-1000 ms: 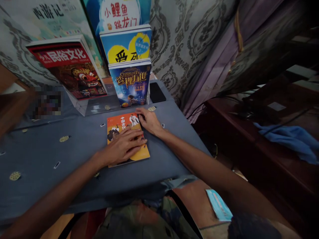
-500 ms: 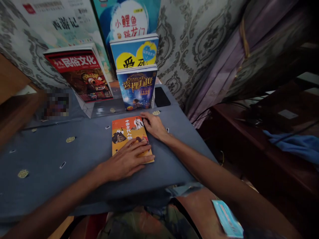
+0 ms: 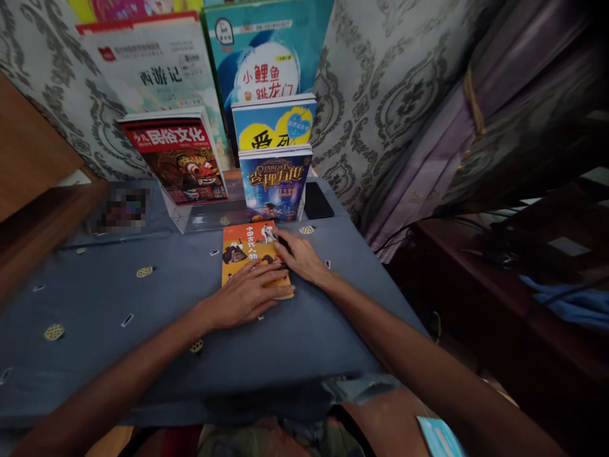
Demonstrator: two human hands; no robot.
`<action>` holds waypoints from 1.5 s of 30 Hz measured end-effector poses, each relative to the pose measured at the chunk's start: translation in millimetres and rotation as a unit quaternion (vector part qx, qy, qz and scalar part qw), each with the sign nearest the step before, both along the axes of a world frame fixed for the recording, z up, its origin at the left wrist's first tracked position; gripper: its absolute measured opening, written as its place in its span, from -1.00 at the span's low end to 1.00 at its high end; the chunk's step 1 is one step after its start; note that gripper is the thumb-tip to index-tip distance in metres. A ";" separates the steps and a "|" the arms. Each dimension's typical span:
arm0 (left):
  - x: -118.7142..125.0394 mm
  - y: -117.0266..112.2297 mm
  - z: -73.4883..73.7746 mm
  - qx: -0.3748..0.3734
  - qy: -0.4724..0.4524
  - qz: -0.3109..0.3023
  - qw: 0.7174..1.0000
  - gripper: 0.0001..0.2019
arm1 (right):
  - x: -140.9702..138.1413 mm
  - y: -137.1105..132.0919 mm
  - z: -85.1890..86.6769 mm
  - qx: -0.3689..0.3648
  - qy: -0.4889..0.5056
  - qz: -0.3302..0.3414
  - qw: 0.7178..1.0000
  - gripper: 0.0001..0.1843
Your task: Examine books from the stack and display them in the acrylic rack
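Observation:
An orange paperback book [image 3: 233,254] with white Chinese characters and painted figures lies face up on the blue tablecloth. My left hand [image 3: 250,292] lies flat across its lower part, fingers stretched out to the right and covering much of the cover. At the book's upper right edge, my right hand [image 3: 304,257] has its fingers bent, thumb and fingertips against the edge. How far the right fingers reach under the cover is hidden.
Behind the book, clear stands hold a red-topped magazine [image 3: 183,158], a dark blue book [image 3: 276,184] and taller books. A black phone [image 3: 318,200] lies to their right. The tablecloth [image 3: 166,317] ends at the right, beside a dark red piece of furniture [image 3: 457,279].
My right hand has shifted slightly down along the book's right edge from its top corner. My left hand stays flat on the cover. The view has tilted up a little.

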State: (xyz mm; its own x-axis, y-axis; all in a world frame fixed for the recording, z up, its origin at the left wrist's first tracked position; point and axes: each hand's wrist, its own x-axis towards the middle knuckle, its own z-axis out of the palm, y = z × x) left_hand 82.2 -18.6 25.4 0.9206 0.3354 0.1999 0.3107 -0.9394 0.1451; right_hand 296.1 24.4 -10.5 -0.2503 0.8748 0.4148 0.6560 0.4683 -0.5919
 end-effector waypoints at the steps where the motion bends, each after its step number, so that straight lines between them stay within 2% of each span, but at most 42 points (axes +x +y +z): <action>1: 0.3 0.8 -0.7 0.003 -0.002 0.004 1.000 -0.65 | 0.1 0.5 -1.0 0.004 -0.002 0.002 1.000 -0.57; 9: -1.0 -1.2 -8.9 0.019 0.007 0.011 1.000 -0.59 | -2.2 -2.7 1.8 0.012 -0.036 0.025 0.999 -0.55; 13: -6.5 -4.5 -10.1 0.023 0.032 -0.002 0.999 -0.46 | -3.9 -4.3 3.5 0.007 -0.054 0.013 0.998 -0.56; 17: -14.3 -16.5 -10.6 0.040 0.049 0.018 0.998 -0.37 | -4.0 -4.1 2.2 0.015 -0.059 0.016 0.998 -0.56; 22: -25.4 -36.5 -9.5 0.081 0.056 0.051 0.994 -0.45 | -3.6 -3.7 0.8 0.015 -0.061 0.014 0.998 -0.56; 26: -39.0 -49.3 -8.6 0.098 0.050 0.076 0.991 -0.44 | -3.6 -3.4 0.4 0.012 -0.060 0.015 0.998 -0.57; 36: -86.4 -66.3 -8.9 0.117 0.010 0.140 0.983 -0.43 | -2.6 -3.4 -1.0 0.004 -0.063 0.014 0.998 -0.56; 41: -91.1 -68.2 -10.9 0.104 -0.029 0.151 0.983 -0.45 | -3.2 -5.8 2.6 0.016 -0.087 0.007 0.996 -0.58; 45: -89.1 -65.9 -8.3 0.068 -0.063 0.153 0.984 -0.52 | -12.1 -16.6 14.7 0.077 -0.095 0.019 0.992 -0.65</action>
